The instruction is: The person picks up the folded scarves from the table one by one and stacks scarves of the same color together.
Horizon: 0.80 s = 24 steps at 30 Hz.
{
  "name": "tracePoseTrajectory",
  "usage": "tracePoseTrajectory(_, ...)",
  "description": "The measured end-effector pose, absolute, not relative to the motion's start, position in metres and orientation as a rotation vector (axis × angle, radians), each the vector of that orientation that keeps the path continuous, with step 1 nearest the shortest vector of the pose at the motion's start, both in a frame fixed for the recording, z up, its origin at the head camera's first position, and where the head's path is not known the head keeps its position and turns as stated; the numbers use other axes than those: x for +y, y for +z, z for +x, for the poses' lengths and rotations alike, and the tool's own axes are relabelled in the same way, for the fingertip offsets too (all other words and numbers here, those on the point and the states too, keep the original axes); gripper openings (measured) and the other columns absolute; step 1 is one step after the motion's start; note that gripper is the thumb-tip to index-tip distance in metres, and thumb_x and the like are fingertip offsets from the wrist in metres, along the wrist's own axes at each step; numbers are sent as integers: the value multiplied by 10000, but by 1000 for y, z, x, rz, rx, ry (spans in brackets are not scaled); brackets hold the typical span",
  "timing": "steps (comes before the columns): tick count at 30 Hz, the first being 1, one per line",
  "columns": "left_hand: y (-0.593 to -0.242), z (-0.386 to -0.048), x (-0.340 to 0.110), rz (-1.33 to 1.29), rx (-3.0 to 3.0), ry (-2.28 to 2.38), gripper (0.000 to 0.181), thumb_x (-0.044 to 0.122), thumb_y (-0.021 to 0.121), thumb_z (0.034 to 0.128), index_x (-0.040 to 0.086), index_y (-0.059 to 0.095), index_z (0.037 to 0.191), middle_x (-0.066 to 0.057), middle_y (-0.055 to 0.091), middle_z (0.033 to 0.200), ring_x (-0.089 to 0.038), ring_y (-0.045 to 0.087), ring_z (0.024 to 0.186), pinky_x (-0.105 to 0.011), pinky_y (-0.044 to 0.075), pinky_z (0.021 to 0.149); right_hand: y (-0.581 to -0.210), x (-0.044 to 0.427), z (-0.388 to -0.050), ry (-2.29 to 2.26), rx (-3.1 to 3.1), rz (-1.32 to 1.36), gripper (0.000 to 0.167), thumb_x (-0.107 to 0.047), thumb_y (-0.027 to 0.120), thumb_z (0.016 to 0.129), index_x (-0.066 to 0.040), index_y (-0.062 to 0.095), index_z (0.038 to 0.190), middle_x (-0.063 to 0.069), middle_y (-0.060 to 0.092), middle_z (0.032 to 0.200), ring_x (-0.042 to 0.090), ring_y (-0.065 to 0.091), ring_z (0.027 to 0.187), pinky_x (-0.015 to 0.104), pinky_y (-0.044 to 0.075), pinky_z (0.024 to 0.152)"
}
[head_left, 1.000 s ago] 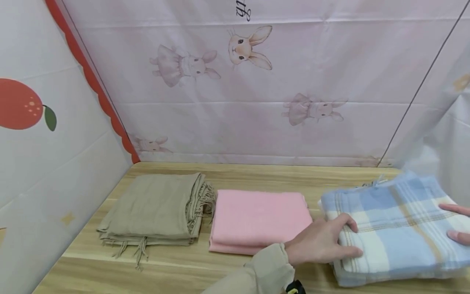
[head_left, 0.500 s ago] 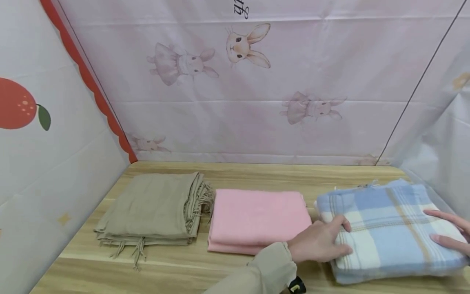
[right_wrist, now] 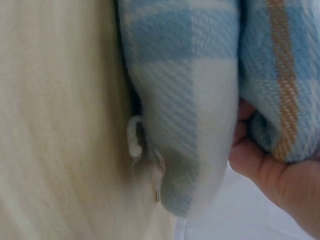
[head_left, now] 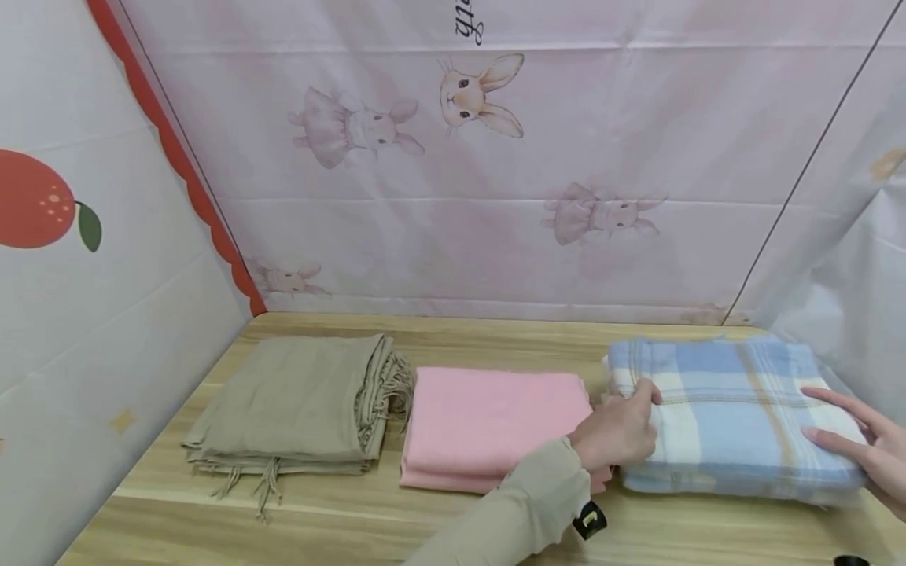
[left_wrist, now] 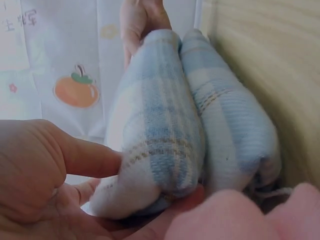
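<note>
A folded blue-and-white plaid scarf (head_left: 736,428) with tan stripes lies thick and layered at the right of the table. My left hand (head_left: 617,431) grips its left end; in the left wrist view the thumb (left_wrist: 95,159) is over the upper fold and fingers are beneath it. My right hand (head_left: 867,444) holds the opposite end, its fingers partly hidden between the layers in the right wrist view. Close beside my left hand is a folded pink cloth (head_left: 495,420), its front right corner partly covered by the wrist.
A folded khaki scarf (head_left: 290,401) with fringe lies on the left of the wooden table (head_left: 340,511). A rabbit-print backdrop (head_left: 439,251) rises behind the table, with white sheets at both sides. A small black object (head_left: 852,560) shows at the lower right edge.
Both hands have shifted the plaid scarf to the left and back, closer to the pink cloth. The right hand has come further into view. The khaki scarf has stayed put.
</note>
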State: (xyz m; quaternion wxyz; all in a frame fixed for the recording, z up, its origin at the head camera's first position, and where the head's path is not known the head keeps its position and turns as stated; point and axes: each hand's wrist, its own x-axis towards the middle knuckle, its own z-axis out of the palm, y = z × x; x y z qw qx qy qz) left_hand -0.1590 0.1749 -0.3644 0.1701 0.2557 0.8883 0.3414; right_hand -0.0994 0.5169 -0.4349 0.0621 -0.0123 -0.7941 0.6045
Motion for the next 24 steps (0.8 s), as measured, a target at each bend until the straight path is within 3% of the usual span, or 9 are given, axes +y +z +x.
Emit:
tracePoseTrajectory(2, -365, -162, 176, 720, 2524, 969, 401, 77, 522, 1014, 335, 458, 1315, 35, 339, 530, -86, 220, 375, -213, 255, 358, -434, 516, -101, 1799, -2413, -44, 651, -1, 503, 1049, -481, 435, 1483, -204, 25, 1589, -32, 583, 1005, 269, 562, 614)
tracePoseTrajectory(5, -365, -164, 176, 736, 2534, 957, 396, 88, 525, 1012, 344, 458, 1307, 37, 333, 531, -86, 219, 381, -222, 263, 368, -435, 517, -102, 1876, -2328, -25, 638, 29, 509, 1038, -464, 495, 1444, -203, 286, 1514, 30, 641, 967, 292, 565, 582)
tracePoseTrajectory(6, -365, -165, 177, 742, 2535, 956, 393, 93, 527, 1014, 346, 458, 1307, 37, 334, 533, -87, 222, 386, -225, 271, 374, -436, 518, -102, 1902, -2296, -18, 636, 48, 514, 1029, -453, 525, 1419, -221, 315, 1472, 40, 654, 815, 309, 566, 566)
tracePoseTrajectory(7, -366, -165, 177, 747, 2537, 953, 388, 101, 528, 1017, 348, 457, 1308, 38, 333, 533, -88, 222, 388, -227, 273, 378, -437, 519, -102, 1927, -2266, -11, 631, 59, 519, 1023, -440, 544, 1409, -234, 377, 1391, 60, 666, 801, 315, 565, 557)
tracePoseTrajectory(11, -366, -165, 176, 757, 2534, 952, 378, 119, 527, 1031, 350, 454, 1321, 39, 333, 537, -87, 220, 390, -223, 270, 378, -438, 521, -104, 1914, -2275, -24, 621, 49, 530, 1023, -464, 544, 1374, -274, 460, 1275, 85, 676, 769, 315, 560, 547)
tracePoseTrajectory(14, -366, -165, 176, 751, 2530, 956, 385, 120, 532, 1031, 354, 452, 1326, 40, 334, 540, -83, 224, 388, -214, 261, 369, -437, 521, -105, 1950, -2264, -31, 611, 56, 535, 1019, -473, 560, 1322, -324, 537, 1099, 97, 679, 764, 331, 559, 543)
tracePoseTrajectory(24, -366, -166, 173, 729, 2521, 977, 389, 127, 531, 1033, 363, 452, 1332, 38, 332, 538, -84, 225, 389, -219, 260, 371, -435, 518, -108, 2051, -2205, -4, 621, 85, 525, 1009, -457, 607, 1301, -265, 619, 1065, 94, 680, 785, 337, 567, 548)
